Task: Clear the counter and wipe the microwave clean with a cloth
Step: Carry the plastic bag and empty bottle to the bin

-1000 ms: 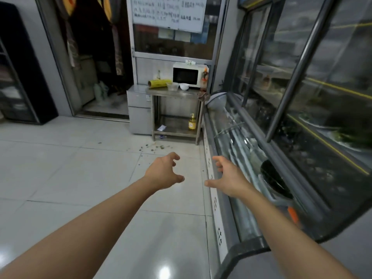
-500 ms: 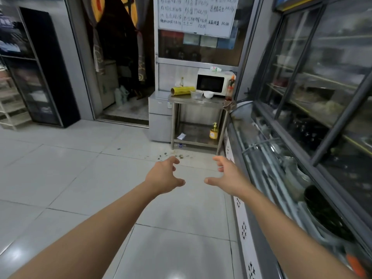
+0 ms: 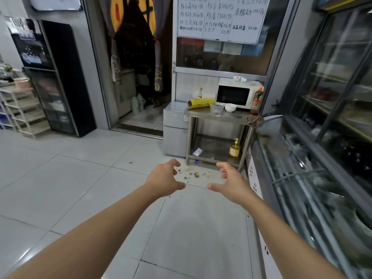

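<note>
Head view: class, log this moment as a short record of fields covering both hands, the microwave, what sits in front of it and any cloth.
left hand: empty, fingers loosely curled
right hand: empty, fingers loosely curled
microwave: door closed, on steel table
in front: yellow roll, clear cup, white bowl
cloth: draped on table's right corner

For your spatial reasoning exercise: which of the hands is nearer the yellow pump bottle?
Right. The right hand is just below the yellow pump bottle; the left hand is farther left.
</note>
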`<move>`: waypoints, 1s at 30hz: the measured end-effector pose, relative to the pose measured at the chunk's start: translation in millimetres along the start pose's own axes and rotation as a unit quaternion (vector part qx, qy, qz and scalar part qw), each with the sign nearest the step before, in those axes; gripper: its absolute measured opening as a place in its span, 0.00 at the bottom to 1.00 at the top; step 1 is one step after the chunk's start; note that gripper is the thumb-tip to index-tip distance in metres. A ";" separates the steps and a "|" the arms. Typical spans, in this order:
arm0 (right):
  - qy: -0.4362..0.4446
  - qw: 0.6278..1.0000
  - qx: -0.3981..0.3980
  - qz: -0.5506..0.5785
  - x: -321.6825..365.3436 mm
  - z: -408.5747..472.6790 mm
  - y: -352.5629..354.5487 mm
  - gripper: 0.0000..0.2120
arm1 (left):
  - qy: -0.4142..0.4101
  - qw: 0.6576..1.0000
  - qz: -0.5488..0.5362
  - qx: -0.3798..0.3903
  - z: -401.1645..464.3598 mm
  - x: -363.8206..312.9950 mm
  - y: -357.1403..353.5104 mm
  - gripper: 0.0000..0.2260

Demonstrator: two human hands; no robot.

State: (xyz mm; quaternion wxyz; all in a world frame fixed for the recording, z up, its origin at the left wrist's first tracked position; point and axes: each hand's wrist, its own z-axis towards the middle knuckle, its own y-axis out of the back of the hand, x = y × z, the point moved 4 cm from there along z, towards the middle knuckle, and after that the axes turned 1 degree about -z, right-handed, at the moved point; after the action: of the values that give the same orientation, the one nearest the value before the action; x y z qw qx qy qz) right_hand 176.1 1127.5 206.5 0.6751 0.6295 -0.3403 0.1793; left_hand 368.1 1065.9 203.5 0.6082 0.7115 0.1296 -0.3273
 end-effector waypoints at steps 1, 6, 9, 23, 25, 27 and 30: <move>0.000 1.000 0.002 0.001 1.3 13.5 0.0 0.36 | 0.001 1.000 0.001 -0.001 14.0 1.2 2.1 0.27; -0.009 1.000 0.009 0.001 3.5 83.1 -1.6 0.35 | -0.010 1.000 0.006 0.004 88.8 9.4 10.5 0.28; -0.011 1.000 0.001 -0.002 7.3 131.5 -4.1 0.36 | -0.023 1.000 0.006 0.003 138.2 15.0 18.0 0.29; -0.047 0.996 -0.075 0.005 26.5 340.6 18.1 0.36 | -0.092 0.994 0.005 0.051 391.9 8.7 50.6 0.30; -0.052 0.995 -0.086 0.004 21.4 367.2 25.1 0.36 | -0.098 0.993 0.009 0.061 421.9 3.3 45.7 0.29; -0.054 0.994 -0.092 0.009 13.5 396.8 32.8 0.36 | -0.105 0.992 0.008 0.067 452.3 -4.3 40.3 0.29; -0.050 0.994 -0.093 0.002 -1.7 446.9 46.0 0.36 | -0.109 0.992 0.003 0.063 499.8 -19.5 31.6 0.28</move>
State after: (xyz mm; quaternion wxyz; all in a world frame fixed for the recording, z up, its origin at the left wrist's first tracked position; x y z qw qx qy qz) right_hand 39.6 699.9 228.0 0.7124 0.5713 -0.3907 0.1165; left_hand 217.9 587.9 217.3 0.5734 0.7090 0.0389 -0.4086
